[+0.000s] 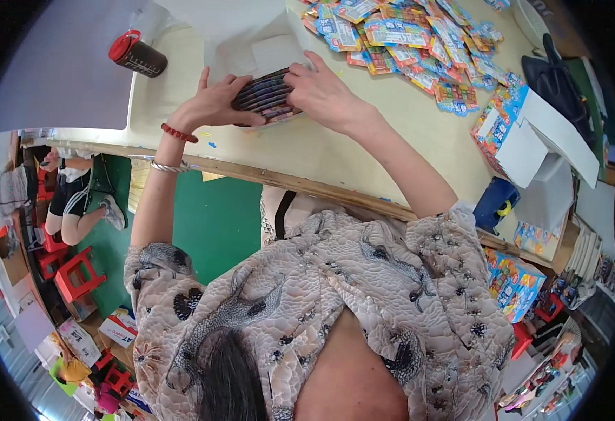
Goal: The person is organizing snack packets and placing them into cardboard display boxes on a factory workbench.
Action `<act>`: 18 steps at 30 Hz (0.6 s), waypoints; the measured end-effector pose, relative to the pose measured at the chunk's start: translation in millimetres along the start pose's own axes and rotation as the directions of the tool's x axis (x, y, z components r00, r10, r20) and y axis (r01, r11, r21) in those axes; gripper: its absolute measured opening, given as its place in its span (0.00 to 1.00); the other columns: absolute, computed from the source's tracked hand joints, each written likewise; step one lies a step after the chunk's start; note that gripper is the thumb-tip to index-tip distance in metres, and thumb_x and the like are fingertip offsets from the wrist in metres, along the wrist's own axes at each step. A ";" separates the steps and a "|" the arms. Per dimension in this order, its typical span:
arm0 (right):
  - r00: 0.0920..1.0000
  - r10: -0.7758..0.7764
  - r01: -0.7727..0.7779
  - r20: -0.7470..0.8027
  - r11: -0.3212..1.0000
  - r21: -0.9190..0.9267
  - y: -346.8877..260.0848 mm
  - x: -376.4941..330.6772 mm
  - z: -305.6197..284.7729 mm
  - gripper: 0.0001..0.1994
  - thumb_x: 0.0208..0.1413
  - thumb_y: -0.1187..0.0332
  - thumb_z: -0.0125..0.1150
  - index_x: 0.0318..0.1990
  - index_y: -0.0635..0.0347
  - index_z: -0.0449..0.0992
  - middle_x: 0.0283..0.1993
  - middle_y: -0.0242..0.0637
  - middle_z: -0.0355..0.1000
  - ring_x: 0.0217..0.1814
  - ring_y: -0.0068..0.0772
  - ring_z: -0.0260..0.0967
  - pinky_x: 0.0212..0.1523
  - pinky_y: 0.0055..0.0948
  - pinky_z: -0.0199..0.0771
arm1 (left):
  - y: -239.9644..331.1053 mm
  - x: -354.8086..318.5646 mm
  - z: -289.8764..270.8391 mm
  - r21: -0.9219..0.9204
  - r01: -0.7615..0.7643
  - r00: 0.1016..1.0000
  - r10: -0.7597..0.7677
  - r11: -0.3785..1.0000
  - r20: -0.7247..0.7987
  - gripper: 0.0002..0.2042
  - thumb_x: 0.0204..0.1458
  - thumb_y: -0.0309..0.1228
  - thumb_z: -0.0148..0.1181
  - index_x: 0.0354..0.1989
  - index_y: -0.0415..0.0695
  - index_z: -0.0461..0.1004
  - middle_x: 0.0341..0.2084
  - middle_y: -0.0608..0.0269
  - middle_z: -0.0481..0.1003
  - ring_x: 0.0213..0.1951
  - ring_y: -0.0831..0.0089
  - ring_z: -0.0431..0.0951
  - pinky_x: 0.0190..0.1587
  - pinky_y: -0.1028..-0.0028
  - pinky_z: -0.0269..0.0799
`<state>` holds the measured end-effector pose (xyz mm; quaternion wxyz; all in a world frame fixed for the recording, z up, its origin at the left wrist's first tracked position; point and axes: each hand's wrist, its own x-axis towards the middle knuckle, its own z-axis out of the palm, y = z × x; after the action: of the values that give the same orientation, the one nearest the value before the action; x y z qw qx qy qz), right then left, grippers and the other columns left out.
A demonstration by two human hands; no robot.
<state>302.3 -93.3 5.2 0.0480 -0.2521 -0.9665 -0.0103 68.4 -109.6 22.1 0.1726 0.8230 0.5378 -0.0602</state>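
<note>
A row of thin dark, colourful-edged packets [264, 97] stands tightly packed between my two hands. My left hand [215, 104] presses on its left end, thumb along the near side and index finger raised. At the other end, my right hand [323, 97] has its fingers bent over the packets' edges, with one finger pointing up. The packets are at the near part of an open white box [276, 50], whose pale inner walls show behind them. The box's near side is mostly hidden by my hands.
Many colourful small packets [406, 42] lie heaped at the back right of the table [399, 151]. An opened printed carton [514, 140] and a blue tape dispenser [496, 203] sit at the right. A dark bottle with a red lid [137, 55] lies at the left. Red stools [79, 275] stand on the floor.
</note>
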 end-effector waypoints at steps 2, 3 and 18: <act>0.998 0.060 -0.061 0.035 0.998 0.030 -0.2 -0.4 1.1 0.05 0.47 0.70 0.57 0.25 0.51 0.79 0.38 0.32 0.67 0.55 0.32 0.61 0.68 0.53 0.44 | 7.9 13.0 -11.4 -0.049 0.173 0.968 -0.161 0.984 0.191 0.44 0.41 0.64 0.59 0.60 0.43 0.61 0.48 0.53 0.72 0.55 0.59 0.69 0.66 0.48 0.30; 0.991 0.111 -0.115 0.072 0.992 0.060 0.4 -0.1 2.3 0.05 0.48 0.69 0.58 0.25 0.51 0.80 0.39 0.32 0.68 0.56 0.33 0.60 0.68 0.56 0.42 | 6.4 19.6 -8.6 -0.045 0.166 0.970 -0.154 0.985 0.190 0.44 0.41 0.64 0.59 0.60 0.43 0.61 0.48 0.53 0.72 0.55 0.59 0.69 0.66 0.48 0.30; 0.945 0.093 -0.030 -0.313 0.979 0.200 4.7 -16.0 22.8 0.01 0.45 0.70 0.61 0.25 0.52 0.78 0.34 0.31 0.69 0.48 0.31 0.66 0.58 0.39 0.58 | -10.4 38.6 6.6 -0.498 -0.040 0.975 0.143 0.866 0.171 0.44 0.46 0.48 0.65 0.67 0.37 0.49 0.56 0.46 0.64 0.56 0.57 0.67 0.58 0.67 0.62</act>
<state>316.5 -95.9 -19.1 0.2287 -0.2716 -0.9338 0.0436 75.6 -74.7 2.6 0.4324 0.7663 0.4752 0.0034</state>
